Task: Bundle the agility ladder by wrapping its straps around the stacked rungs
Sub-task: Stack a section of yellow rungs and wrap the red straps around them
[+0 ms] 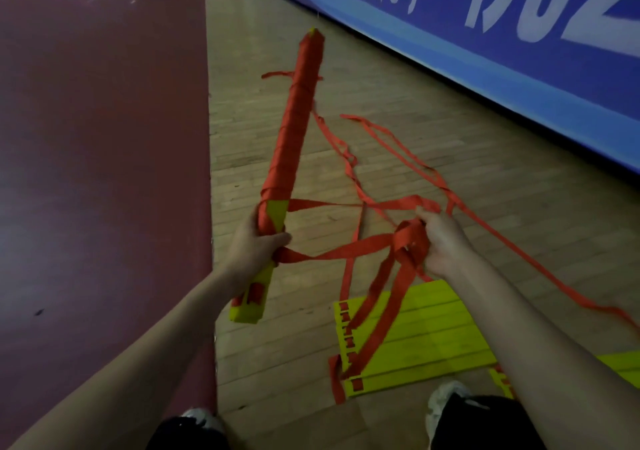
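Note:
My left hand (pixel 254 245) grips a stack of yellow rungs (pixel 292 144), held up at a slant and wound over most of its length with orange strap. The lower yellow end (pixel 251 302) sticks out below my fist. My right hand (pixel 441 241) grips a bunch of loose orange straps (pixel 410 238) that run leftwards to the stack. More orange strap (pixel 398 144) trails across the wooden floor to the right.
A second set of yellow rungs (pixel 415 338) lies flat on the wooden floor (pixel 346 51) near my feet, with straps attached. A blue banner wall (pixel 519 51) runs along the right. Dark red flooring (pixel 104 137) covers the left. My shoes (pixel 445 397) show at the bottom.

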The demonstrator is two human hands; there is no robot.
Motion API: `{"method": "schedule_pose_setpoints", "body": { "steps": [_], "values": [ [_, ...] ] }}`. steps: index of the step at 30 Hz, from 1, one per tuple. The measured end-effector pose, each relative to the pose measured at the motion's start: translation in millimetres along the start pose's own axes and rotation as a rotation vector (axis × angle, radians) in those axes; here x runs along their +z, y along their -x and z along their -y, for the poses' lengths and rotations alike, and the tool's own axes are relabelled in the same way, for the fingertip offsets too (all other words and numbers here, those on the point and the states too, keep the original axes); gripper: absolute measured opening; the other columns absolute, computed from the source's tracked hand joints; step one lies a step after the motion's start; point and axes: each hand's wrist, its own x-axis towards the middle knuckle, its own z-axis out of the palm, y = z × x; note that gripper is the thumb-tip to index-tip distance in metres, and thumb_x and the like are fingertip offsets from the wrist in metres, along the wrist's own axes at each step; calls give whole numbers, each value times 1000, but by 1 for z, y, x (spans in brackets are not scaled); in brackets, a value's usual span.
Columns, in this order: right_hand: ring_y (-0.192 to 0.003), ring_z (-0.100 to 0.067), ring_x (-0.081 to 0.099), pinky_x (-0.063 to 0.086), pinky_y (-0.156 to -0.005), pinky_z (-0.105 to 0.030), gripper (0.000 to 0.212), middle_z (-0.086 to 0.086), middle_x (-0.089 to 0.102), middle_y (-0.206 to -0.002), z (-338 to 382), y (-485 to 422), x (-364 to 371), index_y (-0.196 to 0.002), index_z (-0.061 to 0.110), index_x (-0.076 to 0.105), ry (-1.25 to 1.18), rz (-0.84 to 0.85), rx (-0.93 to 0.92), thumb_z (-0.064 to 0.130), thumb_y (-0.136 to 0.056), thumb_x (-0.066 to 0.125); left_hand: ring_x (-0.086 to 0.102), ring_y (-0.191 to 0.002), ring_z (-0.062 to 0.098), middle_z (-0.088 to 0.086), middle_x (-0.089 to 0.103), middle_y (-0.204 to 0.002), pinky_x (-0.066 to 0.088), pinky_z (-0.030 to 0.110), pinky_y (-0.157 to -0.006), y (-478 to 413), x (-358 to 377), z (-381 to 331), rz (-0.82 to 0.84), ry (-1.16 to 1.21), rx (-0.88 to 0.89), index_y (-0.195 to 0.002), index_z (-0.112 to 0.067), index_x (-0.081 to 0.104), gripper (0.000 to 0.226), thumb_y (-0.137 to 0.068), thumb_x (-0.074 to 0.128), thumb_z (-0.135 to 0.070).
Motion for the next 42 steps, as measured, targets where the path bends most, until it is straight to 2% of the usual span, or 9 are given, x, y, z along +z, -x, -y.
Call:
{"method": "schedule_pose_setpoints", "body": {
  "steps": [2, 7, 15, 18, 22, 25, 28, 32, 42],
  "values": [
    [-33, -10, 50, 41, -37, -20, 18, -2, 52, -53, 2, 4, 0, -83, 15, 53, -30, 79, 82, 20, -99, 49, 62, -72, 18, 5, 63, -90, 55, 34, -60, -2, -4, 2, -18, 0, -5, -116, -17, 54, 45, -78, 76, -6],
    [-31, -7, 47, 26, -25, -14, 22, -4, 53, -56, -7, 36, 29, -81, 11, 54, 95, 332, 133, 18, -100, 47, 70, -81, 16, 3, 73, -93, 57, 26, -66, 11, 16, -3, 173, 221, -19, -112, -10, 57, 49, -70, 80, 0],
    [-45, -17, 62, 51, -41, -24, 20, -11, 63, -69, -15, 40, 46, -93, 6, 59, 42, 355, 109, 24, -99, 50, 69, -74, 12, -5, 73, -82, 54, 25, -62, 23, 43, -1, 363, 264, 3, -114, -17, 59, 47, -74, 76, 1],
    [-56, -19, 61, 56, -48, -30, 17, -12, 60, -83, -16, 36, 45, -100, 9, 59, -27, 387, 131, 24, -99, 49, 70, -77, 13, -2, 74, -85, 57, 27, -64, 25, 48, -2, 347, 271, 0, -110, -19, 60, 45, -73, 76, 1],
    [-33, -13, 48, 44, -36, -24, 19, -7, 53, -62, -12, 36, 41, -85, 9, 53, -57, 352, 130, 20, -100, 48, 71, -91, 26, 12, 72, -104, 59, 38, -79, 22, 47, 1, 315, 282, -22, -121, -13, 56, 59, -68, 80, -4],
    [-34, -9, 50, 36, -32, -19, 18, -7, 53, -71, -13, 39, 42, -84, 9, 53, -54, 384, 183, 18, -99, 49, 70, -80, 21, 10, 71, -97, 59, 32, -68, 19, 48, 3, 249, 275, -41, -120, -12, 56, 49, -77, 73, 3],
    [-33, -7, 50, 24, -25, -12, 26, -6, 59, -56, -14, 43, 40, -79, 6, 53, 37, 399, 236, 17, -101, 45, 68, -69, 18, 9, 69, -91, 57, 30, -56, 18, 48, 2, 186, 249, -60, -114, -16, 57, 42, -79, 72, 1],
    [-27, -6, 40, 16, -24, -13, 26, -4, 53, -47, -10, 36, 32, -75, 9, 50, 230, 225, 119, 13, -100, 45, 66, -74, 23, 10, 66, -91, 55, 33, -58, 10, 37, 0, 64, 207, -62, -114, -14, 56, 42, -78, 74, -2],
    [-32, -5, 51, 34, -29, -14, 20, -5, 56, -65, -5, 32, 27, -81, 11, 55, -12, 210, 158, 15, -99, 48, 67, -82, 25, 8, 67, -94, 58, 42, -71, 6, 17, 6, -2, 37, -51, -109, -19, 56, 41, -77, 75, -3]
  ]
}}
